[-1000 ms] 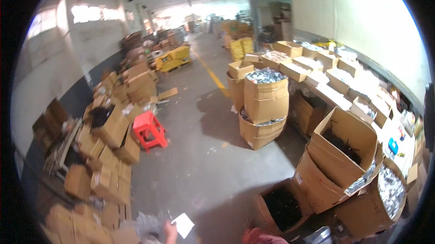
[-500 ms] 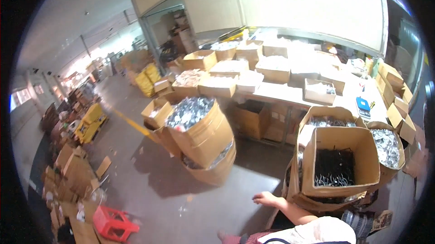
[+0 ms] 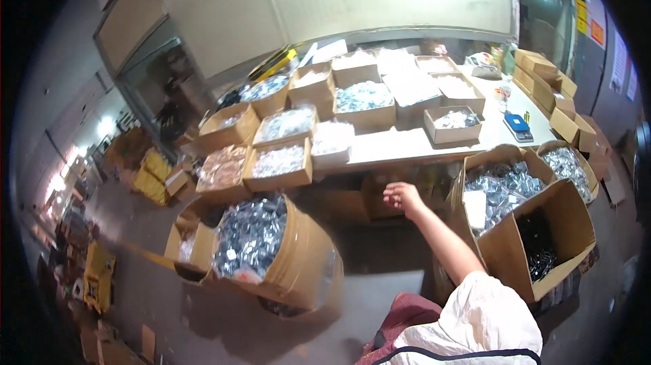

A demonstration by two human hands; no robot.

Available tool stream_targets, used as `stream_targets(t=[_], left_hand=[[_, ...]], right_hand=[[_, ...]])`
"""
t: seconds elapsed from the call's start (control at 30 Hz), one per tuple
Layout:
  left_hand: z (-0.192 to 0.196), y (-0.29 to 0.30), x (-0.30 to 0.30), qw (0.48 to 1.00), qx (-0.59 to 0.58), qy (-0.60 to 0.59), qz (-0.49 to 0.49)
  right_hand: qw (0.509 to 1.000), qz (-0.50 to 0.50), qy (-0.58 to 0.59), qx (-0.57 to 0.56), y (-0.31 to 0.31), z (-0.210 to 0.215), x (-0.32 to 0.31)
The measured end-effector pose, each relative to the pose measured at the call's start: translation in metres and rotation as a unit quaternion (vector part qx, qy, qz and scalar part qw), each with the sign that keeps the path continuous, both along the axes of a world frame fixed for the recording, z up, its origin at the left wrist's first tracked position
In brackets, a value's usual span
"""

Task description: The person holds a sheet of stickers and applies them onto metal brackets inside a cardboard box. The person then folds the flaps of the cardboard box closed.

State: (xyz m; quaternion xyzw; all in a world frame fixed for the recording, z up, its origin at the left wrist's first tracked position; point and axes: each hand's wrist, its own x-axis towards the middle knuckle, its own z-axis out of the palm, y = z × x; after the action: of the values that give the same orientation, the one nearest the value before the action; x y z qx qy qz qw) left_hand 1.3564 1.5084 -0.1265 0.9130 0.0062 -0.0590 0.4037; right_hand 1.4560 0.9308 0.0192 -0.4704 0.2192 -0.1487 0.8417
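Note:
My right hand (image 3: 403,197) reaches forward on a bare forearm with a white sleeve at the shoulder. It holds nothing, fingers loosely curled, hovering in front of the edge of a white table (image 3: 400,148). Just right of it stands a cardboard box of bagged metal parts (image 3: 503,186). Lower left of it is a round cardboard drum (image 3: 298,266) heaped with shiny metal pieces. My left hand is out of view.
Several open cardboard boxes of small parts (image 3: 363,97) cover the table, with a blue scale (image 3: 517,125) at its right end. A tilted box of black parts (image 3: 542,246) leans at the right. Yellow crates (image 3: 152,178) and floor clutter lie left.
The view has swung from the long warehouse aisle to the table of boxes. My right arm has come into view and stretched out toward the table edge.

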Motion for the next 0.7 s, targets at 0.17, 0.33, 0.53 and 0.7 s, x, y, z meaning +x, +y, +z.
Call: stream_targets(t=[0.17,0.33,0.53,0.7], left_hand=[[0.014,-0.122,0.134,0.997,-0.016,-0.028,-0.074],[0.018,-0.263,0.215,0.995,-0.016,-0.021,-0.098],[0.018,-0.372,0.281,0.997,0.005,-0.001,-0.082],[0.016,-0.46,0.324,0.992,-0.008,0.006,-0.128]], right_hand=[[0.995,-0.098,0.015,0.012,-0.156,0.015,0.107],[0.976,-0.2,-0.016,0.087,-0.319,-0.01,0.199],[0.959,-0.235,0.018,0.156,-0.35,-0.006,0.3],[0.945,-0.318,-0.07,0.027,-0.407,0.0,0.29]])
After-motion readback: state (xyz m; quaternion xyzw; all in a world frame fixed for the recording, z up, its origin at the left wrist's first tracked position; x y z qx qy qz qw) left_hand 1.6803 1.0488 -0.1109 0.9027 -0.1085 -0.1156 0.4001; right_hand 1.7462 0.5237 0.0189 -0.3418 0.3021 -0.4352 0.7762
